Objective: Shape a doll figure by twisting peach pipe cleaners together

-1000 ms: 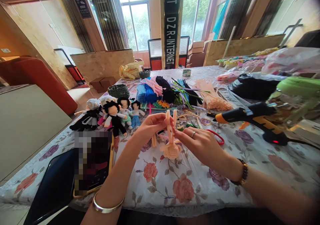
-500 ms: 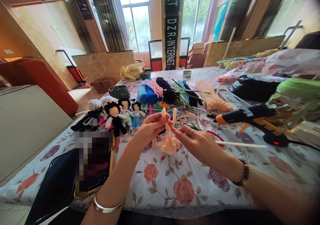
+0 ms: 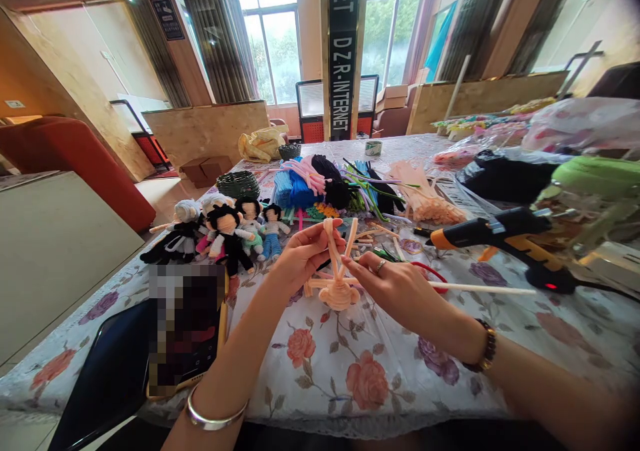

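Note:
A peach pipe-cleaner figure point(image 3: 338, 284) hangs head-down between my hands above the flowered tablecloth point(image 3: 350, 364). Its round coiled head is lowest and two legs point up. My left hand point(image 3: 305, 254) pinches one leg near its top. My right hand point(image 3: 395, 284) grips the figure's middle from the right, fingers closed. A long peach pipe cleaner point(image 3: 480, 289) sticks out to the right from under my right hand.
Several finished dolls point(image 3: 220, 231) lie at the left. Bundles of coloured pipe cleaners point(image 3: 330, 184) fill the middle back. A glue gun point(image 3: 505, 234) lies at the right, red scissors point(image 3: 433, 271) behind my right hand. A phone point(image 3: 185, 324) lies on a dark tablet at front left.
The figure's legs have spread apart and a long pipe cleaner now stretches out to the right. Both hands stayed almost where they were.

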Demonstrator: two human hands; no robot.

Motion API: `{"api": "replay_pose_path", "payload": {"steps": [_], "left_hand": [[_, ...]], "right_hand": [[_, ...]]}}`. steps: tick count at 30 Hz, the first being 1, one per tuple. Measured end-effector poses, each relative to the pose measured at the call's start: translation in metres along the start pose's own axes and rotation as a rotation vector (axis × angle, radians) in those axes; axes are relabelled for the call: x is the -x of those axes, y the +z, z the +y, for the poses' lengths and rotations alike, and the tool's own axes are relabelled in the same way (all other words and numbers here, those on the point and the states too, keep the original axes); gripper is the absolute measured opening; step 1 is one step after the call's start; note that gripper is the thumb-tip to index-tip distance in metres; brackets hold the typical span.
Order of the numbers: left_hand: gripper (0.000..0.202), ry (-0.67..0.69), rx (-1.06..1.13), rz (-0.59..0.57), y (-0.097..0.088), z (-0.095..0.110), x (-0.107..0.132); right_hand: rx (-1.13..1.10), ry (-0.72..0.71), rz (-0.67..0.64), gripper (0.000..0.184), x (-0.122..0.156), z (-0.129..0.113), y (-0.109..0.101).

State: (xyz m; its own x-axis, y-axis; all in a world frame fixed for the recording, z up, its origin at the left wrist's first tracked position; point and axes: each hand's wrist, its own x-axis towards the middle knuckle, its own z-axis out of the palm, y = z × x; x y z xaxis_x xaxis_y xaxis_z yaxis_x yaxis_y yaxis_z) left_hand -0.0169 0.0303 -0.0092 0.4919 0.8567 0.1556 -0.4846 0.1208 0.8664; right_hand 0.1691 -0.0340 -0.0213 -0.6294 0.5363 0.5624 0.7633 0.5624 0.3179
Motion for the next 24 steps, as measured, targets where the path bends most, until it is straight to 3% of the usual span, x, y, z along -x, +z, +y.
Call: {"api": "replay_pose_path", "payload": {"steps": [24], "left_hand": [[0.037, 0.034, 0.082, -0.048, 0.0049, 0.0016, 0.0032]], "right_hand": [[0.021, -0.014, 0.013, 0.048, -0.0017, 0.0024, -0.0032]]}}
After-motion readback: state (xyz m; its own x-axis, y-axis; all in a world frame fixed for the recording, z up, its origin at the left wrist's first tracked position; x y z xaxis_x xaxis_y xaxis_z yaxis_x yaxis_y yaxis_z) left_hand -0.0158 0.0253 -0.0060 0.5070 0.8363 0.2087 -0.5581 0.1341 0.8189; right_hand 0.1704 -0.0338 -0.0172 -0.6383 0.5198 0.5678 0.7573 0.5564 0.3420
